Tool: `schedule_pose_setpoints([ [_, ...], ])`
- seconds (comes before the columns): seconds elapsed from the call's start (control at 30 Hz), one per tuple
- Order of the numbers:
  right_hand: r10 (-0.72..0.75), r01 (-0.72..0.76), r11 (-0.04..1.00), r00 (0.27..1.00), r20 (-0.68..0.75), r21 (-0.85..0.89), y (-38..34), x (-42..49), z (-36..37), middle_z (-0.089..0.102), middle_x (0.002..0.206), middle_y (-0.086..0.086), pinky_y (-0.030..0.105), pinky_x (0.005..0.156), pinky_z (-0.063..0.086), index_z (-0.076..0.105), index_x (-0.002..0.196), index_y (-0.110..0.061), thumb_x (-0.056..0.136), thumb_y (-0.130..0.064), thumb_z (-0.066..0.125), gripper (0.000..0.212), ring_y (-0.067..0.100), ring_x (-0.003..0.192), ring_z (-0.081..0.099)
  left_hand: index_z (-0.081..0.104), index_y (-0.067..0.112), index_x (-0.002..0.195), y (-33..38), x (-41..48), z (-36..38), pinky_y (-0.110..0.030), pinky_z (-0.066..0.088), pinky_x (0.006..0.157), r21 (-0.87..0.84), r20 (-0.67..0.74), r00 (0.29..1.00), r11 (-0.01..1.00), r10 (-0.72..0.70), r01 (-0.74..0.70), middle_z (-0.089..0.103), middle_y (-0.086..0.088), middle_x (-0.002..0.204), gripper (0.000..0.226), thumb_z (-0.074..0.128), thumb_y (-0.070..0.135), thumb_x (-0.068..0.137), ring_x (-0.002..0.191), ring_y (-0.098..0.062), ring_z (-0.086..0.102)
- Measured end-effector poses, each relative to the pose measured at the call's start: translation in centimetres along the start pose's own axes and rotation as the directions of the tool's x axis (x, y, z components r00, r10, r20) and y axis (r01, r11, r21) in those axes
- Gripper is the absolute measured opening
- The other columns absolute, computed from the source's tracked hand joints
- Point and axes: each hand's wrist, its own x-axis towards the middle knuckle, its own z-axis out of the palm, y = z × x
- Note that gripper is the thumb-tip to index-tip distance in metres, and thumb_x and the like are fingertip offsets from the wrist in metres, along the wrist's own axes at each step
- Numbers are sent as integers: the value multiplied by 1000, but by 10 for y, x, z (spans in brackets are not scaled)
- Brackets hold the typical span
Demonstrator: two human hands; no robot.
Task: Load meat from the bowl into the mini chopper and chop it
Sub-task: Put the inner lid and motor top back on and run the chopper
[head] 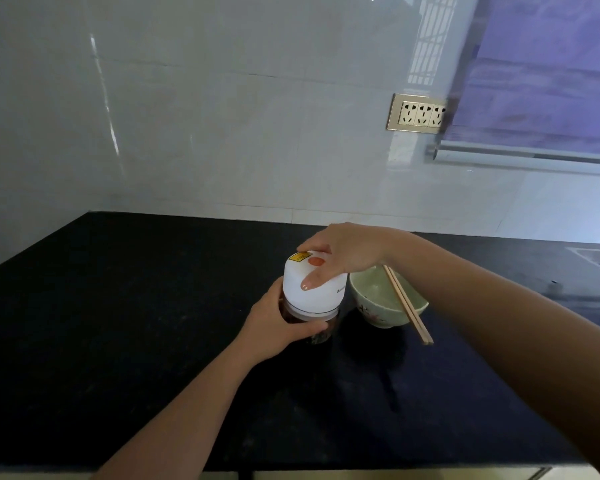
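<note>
The mini chopper [310,296] stands on the black counter [118,323], a white motor top with an orange button and yellow sticker over a clear cup with dark contents. My left hand [281,327] wraps around the clear cup from the left. My right hand [340,254] grips the white top from above and the right, thumb on its front. Just right of the chopper sits a pale green bowl [371,299], which looks empty inside, with a pair of wooden chopsticks [407,306] resting across its rim.
A tiled wall rises behind the counter, with a metal-framed socket strip [418,114] at upper right beside a window frame [499,157]. A sink edge [596,254] shows at the far right. The counter's front edge runs along the bottom of the view.
</note>
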Motion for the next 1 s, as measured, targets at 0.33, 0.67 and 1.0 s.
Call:
schedule_pose_setpoints([
  [0.33, 58, -61, 991, 998, -33, -116, -7, 3, 3, 60, 124, 4, 36, 93, 47, 55, 126, -15, 77, -64, 57, 69, 24, 111, 54, 31, 32, 137, -2, 1, 1, -23, 40, 93, 0, 3, 1000, 1000, -3, 3, 44, 18, 123, 93, 83, 36, 60, 114, -4, 42],
  [0.67, 276, -274, 911, 960, -39, -307, -31, 13, 5, 45, 68, -1, 31, 70, 41, 45, 84, -8, 80, -74, 39, 67, 22, 74, 51, 28, 34, 139, -3, 1, 1, -15, 34, 86, -6, -1, 1000, 1000, -3, 3, 43, 20, 124, 99, 83, 42, 58, 114, -1, 39],
  [1.0, 351, -327, 903, 936, 40, -278, -42, 14, -1, 47, 75, 4, 34, 74, 42, 54, 121, -13, 84, -71, 38, 71, 24, 66, 47, 34, 36, 135, -2, -2, 1, -15, 37, 84, -25, 1, 1000, 1000, 7, -7, 51, 21, 119, 92, 85, 38, 58, 111, -1, 48],
])
